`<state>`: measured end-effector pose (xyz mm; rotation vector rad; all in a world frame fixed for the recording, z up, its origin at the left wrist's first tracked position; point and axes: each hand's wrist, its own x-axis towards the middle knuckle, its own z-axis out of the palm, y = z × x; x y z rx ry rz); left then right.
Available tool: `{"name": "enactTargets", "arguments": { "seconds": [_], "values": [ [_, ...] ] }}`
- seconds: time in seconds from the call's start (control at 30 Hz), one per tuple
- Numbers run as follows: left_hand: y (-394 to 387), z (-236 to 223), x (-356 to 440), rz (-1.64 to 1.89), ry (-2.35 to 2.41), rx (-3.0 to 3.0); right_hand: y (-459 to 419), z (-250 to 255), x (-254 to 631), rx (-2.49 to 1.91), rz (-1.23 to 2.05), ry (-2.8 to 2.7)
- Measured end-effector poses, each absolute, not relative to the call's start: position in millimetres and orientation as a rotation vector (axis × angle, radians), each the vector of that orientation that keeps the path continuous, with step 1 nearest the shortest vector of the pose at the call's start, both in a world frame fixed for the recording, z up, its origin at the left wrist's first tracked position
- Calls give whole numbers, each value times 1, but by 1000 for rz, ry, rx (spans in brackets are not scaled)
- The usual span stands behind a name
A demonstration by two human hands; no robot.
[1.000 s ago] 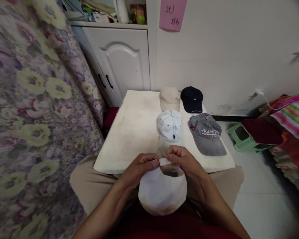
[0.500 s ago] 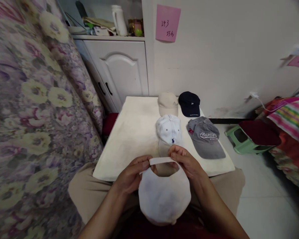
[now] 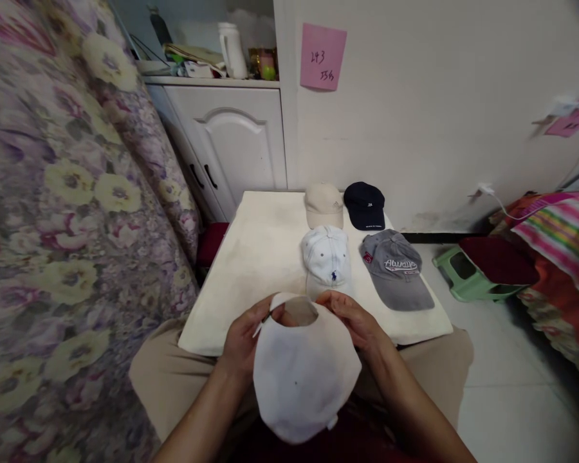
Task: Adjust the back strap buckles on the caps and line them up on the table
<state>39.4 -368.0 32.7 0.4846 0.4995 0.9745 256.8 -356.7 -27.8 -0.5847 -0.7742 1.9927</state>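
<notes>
A white baseball cap is held over my lap, its back opening and strap facing the table. My left hand grips its left edge by the strap end, fingers partly behind the fabric. On the other side, my right hand is closed on the cap's rim near the opening. Just beyond lies a pale blue cap with a small dark logo. To its right rests a grey cap with white lettering. Farther back sit a beige cap and a navy cap, side by side.
The cream-covered table stands before my knees. Behind it are a white cabinet and a wall with a pink note. A floral curtain hangs at left; a green stool stands on the right.
The white cap has turned, its back opening shifting left and its crown rising into fuller view. My right hand has moved from the strap to the cap's rim. The view has tilted up slightly.
</notes>
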Motion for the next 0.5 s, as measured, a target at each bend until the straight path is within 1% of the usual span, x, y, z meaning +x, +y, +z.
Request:
{"name": "enactTargets", "arguments": {
  "seconds": [0.17,0.33,0.5],
  "values": [
    [-354,39,31,1108,500,314,-360,-50,255,-623,2010,-829],
    [-335,32,22,1388,535,252,-371,-81,252,-468,2151,-886],
    [-323,20,19,1434,593,249,-378,-93,248,-378,2173,-871]
  ]
}}
